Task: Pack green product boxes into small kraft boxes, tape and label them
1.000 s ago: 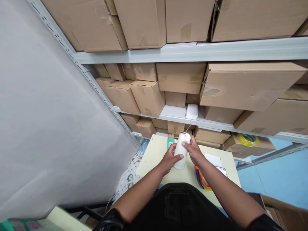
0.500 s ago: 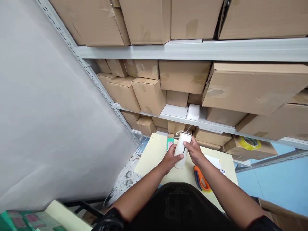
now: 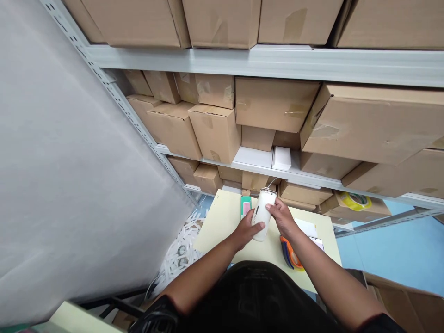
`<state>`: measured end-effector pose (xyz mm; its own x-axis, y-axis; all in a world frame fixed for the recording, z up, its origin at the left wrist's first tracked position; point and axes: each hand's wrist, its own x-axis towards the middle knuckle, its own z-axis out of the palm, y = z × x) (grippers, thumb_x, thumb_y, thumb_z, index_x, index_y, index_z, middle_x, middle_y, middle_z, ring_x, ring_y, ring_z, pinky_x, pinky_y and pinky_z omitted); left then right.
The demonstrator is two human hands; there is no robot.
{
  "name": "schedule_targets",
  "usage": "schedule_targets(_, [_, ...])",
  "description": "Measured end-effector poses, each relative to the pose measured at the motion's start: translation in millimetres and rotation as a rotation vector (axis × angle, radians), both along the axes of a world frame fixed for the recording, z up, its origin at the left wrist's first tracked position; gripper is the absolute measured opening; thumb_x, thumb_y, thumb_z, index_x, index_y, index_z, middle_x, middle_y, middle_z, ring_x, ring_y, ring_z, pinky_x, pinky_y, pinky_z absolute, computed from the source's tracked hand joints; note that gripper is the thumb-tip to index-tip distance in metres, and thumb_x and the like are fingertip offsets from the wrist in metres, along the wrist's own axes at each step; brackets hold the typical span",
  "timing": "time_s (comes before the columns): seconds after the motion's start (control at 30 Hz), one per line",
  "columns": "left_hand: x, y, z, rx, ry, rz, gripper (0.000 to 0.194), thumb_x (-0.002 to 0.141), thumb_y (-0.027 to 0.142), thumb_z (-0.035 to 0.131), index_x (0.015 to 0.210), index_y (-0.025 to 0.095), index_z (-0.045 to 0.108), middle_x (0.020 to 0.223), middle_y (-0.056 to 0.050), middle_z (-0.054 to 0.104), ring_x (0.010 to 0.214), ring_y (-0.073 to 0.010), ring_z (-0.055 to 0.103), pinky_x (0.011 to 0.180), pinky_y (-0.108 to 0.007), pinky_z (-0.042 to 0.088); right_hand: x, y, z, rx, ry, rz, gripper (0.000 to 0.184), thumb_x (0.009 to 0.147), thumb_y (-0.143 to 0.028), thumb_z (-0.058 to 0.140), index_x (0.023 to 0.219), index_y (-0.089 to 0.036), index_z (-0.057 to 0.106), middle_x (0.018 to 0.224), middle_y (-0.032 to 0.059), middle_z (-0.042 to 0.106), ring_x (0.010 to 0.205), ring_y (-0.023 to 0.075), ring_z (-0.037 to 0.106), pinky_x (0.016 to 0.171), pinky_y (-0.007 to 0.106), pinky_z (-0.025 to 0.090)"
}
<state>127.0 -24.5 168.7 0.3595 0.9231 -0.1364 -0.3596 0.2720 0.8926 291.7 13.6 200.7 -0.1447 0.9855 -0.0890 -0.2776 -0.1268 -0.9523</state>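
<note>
Above the pale yellow table, a white cylinder point(image 3: 263, 215) with a silvery rim at its top is tilted slightly to the right. A short dark mark and small lettering show on its left side. My left hand point(image 3: 248, 230) wraps the lower left of the cylinder, thumb across its front. My right hand point(image 3: 281, 216) grips the upper right side, with its thumb on the front. Both hands are closed around it, and their other fingers are partly hidden behind it. An orange and blue tape dispenser point(image 3: 290, 253) lies beneath my right forearm. Behind the cylinder is a green and pink box point(image 3: 246, 206).
The table point(image 3: 215, 222) meets a metal shelf rack point(image 3: 243, 60) stacked with cardboard boxes point(image 3: 215, 134). A yellow tape roll point(image 3: 355, 201) lies on a box at right. Near my right forearm is a phone-like object point(image 3: 317, 243). White paper shreds point(image 3: 180, 249) cover the floor at left.
The white cylinder has turned in my hands, so its dark mark has moved from the right of its front to the left. The cord loop at its top no longer shows. The view has shifted slightly.
</note>
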Motion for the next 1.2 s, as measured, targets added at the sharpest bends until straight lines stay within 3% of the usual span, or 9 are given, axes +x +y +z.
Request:
schedule_targets(0.23, [-15,0,-11.4,-0.020,-0.008,-0.125,0.074,0.075,0.052,0.086,0.133,0.016,0.059,0.116,-0.010,0.069,0.104,-0.0260,0.063,0.087,-0.034,0.046,-4,-2,3.9,-0.023,-0.097,-0.008,0.076,0.070,-0.048,0.088,0.136,-0.031,0.056,0.128,0.0047,0.071,0.112,0.0267,0.065,0.093,0.038,0.054])
schedule_targets(0.33, [-20,4,-25.6,-0.011,0.019,-0.198,0.071,0.077,0.057,0.083,0.131,0.017,0.061,0.113,-0.009,0.069,0.102,-0.0249,0.063,0.087,-0.034,0.046,0,0,1.8,-0.057,-0.156,0.006,0.074,0.066,-0.048,0.090,0.131,-0.028,0.061,0.122,0.0057,0.073,0.110,0.0284,0.066,0.093,0.041,0.053])
schedule_targets(0.4, [-24,14,-39.7,-0.030,0.050,-0.220,0.067,0.085,0.067,0.069,0.127,0.016,0.064,0.113,-0.011,0.070,0.102,-0.0249,0.064,0.088,-0.036,0.048,1,1,-3.3,-0.077,-0.177,-0.032,0.074,0.062,-0.047,0.092,0.127,-0.027,0.063,0.117,0.0063,0.074,0.107,0.0294,0.066,0.093,0.042,0.053])
schedule_targets(0.5, [-34,46,-63.7,-0.093,0.268,-0.139,0.062,0.093,0.070,0.050,0.115,0.016,0.069,0.110,-0.012,0.072,0.100,-0.0246,0.066,0.088,-0.038,0.050,4,1,-14.0,-0.097,-0.199,-0.138,0.078,0.056,-0.045,0.095,0.125,-0.027,0.064,0.117,0.0071,0.074,0.108,0.0306,0.065,0.095,0.044,0.052])
schedule_targets(0.63, [-50,106,-92.3,-0.005,0.942,0.013,0.044,0.088,0.051,0.065,0.119,0.019,0.067,0.125,-0.012,0.070,0.115,-0.0271,0.065,0.100,-0.036,0.047,9,-1,-25.6,-0.107,-0.198,-0.243,0.077,0.058,-0.043,0.095,0.125,-0.027,0.062,0.119,0.0071,0.072,0.109,0.0297,0.065,0.096,0.044,0.052])
schedule_targets(0.8, [-46,169,-121.5,0.003,1.367,-0.100,0.079,0.086,0.059,0.065,0.148,0.015,0.045,0.149,-0.023,0.052,0.136,-0.0371,0.053,0.104,-0.041,0.046,22,-3,-33.5,-0.104,-0.203,-0.296,0.071,0.064,-0.042,0.093,0.126,-0.028,0.061,0.121,0.0070,0.072,0.109,0.0286,0.065,0.096,0.043,0.052])
schedule_targets(0.9, [-31,191,-139.1,-0.114,1.459,-0.129,0.104,0.078,0.072,0.066,0.157,0.015,0.030,0.154,-0.026,0.046,0.140,-0.0431,0.047,0.105,-0.046,0.046,30,-5,-39.0,-0.126,-0.198,-0.335,0.072,0.066,-0.042,0.091,0.129,-0.028,0.059,0.124,0.0069,0.071,0.110,0.0286,0.065,0.097,0.043,0.052])
schedule_targets(1.0, [-15,200,-153.3,-0.176,1.471,-0.121,0.116,0.071,0.072,0.072,0.159,0.013,0.024,0.152,-0.028,0.047,0.138,-0.0461,0.047,0.102,-0.048,0.046,38,-8,-44.4,-0.143,-0.211,-0.344,0.074,0.068,-0.041,0.091,0.133,-0.028,0.057,0.125,0.0068,0.070,0.113,0.0286,0.064,0.099,0.043,0.052])
schedule_targets(1.2, [-1,193,-154.2,-0.116,1.433,-0.076,0.088,0.071,0.043,0.077,0.149,0.019,0.042,0.139,-0.021,0.059,0.130,-0.0418,0.054,0.097,-0.046,0.049,51,-5,-50.7,-0.172,-0.219,-0.354,0.072,0.068,-0.042,0.091,0.131,-0.028,0.057,0.123,0.0071,0.070,0.111,0.0289,0.064,0.098,0.044,0.053])
